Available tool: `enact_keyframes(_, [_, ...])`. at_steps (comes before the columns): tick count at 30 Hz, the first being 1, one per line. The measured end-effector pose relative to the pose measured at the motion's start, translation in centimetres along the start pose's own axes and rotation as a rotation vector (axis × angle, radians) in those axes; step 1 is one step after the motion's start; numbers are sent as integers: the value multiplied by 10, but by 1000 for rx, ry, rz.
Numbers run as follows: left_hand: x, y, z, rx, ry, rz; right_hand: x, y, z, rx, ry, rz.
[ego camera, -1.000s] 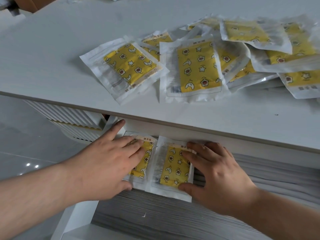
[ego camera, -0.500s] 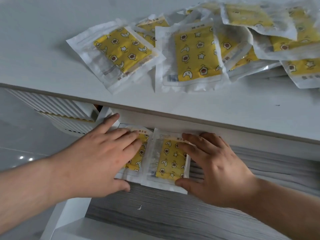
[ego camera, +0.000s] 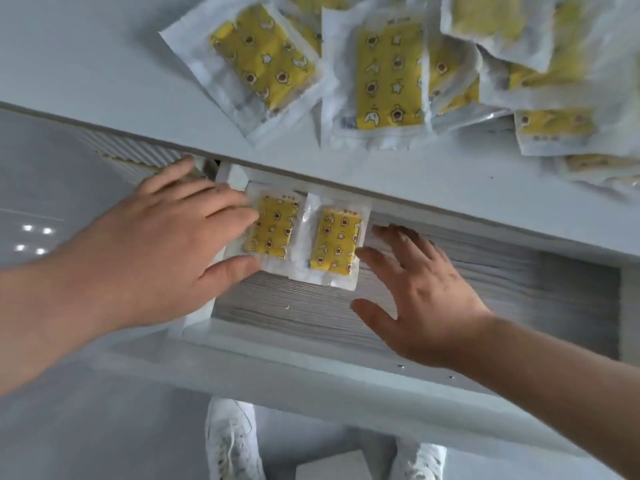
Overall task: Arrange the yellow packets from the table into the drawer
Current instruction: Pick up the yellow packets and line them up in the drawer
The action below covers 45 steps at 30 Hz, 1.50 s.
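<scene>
Reaching into the open drawer, I have both grips flat and holding nothing. The left grip lies with straight fingers against the left edge of the left packet, thumb at its near corner. The right grip is spread wide, its fingertips at the right edge of the right packet; through the blur I cannot tell whether they touch the film or sit just beside it.

The two packets lie side by side in the drawer's back left corner, their clear margins meeting. The rest of the yellow packets are heaped, overlapping, on the surface above.

I judge these to be light and limp: a thin flat yellow pad sealed in slick film with a broad floppy margin. Under a flat palm they should slide readily on the wood-grain floor, and a careless nudge could skew the row. For lifting one off the heap, I would pinch a margin near a corner, or span the pad itself so it does not droop.

The surface's lip overhangs the back of the drawer, so headroom there is low, and the left wall sits just beside the left packet. Open room lies to the right, where the floor is bare, and along the near front.
</scene>
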<state>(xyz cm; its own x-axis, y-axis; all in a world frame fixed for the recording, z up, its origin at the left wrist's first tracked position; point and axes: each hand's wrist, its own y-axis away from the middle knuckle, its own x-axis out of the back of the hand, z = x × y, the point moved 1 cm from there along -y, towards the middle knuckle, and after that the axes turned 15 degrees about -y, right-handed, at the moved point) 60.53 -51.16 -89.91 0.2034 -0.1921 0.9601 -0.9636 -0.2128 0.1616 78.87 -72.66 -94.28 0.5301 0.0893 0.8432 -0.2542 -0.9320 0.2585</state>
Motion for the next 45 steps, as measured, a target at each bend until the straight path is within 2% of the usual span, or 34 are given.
enact_keyframes(6, [100, 59, -33, 133, 199, -4, 78, 47, -82, -85, -128, -59])
enact_keyframes(12, [225, 127, -80, 369, 437, -24, 202, 53, -203, -178, -277, -15])
enact_keyframes(17, [323, 192, -125, 552, 775, -17, 302, 62, -303, -213, -390, 80])
enact_keyframes(20, [367, 237, -152, 566, 893, -92, 343, 72, -353, -234, -427, 130])
enact_keyframes(24, [417, 292, -191, 620, 957, -31, 381, 74, -416, -212, -453, 177])
enact_keyframes(30, [454, 341, -233, 830, 1052, 150, 417, 55, -497, -107, -491, 240])
enact_keyframes(37, [472, 347, -302, 889, 1160, 317, 441, -6, -561, -22, -490, 191])
enact_keyframes(42, [463, 327, -371, 865, 1114, 295, 451, -77, -578, -8, -583, 238])
enact_keyframes(45, [459, 306, -422, 847, 1054, 198, 454, -129, -580, -18, -645, 272])
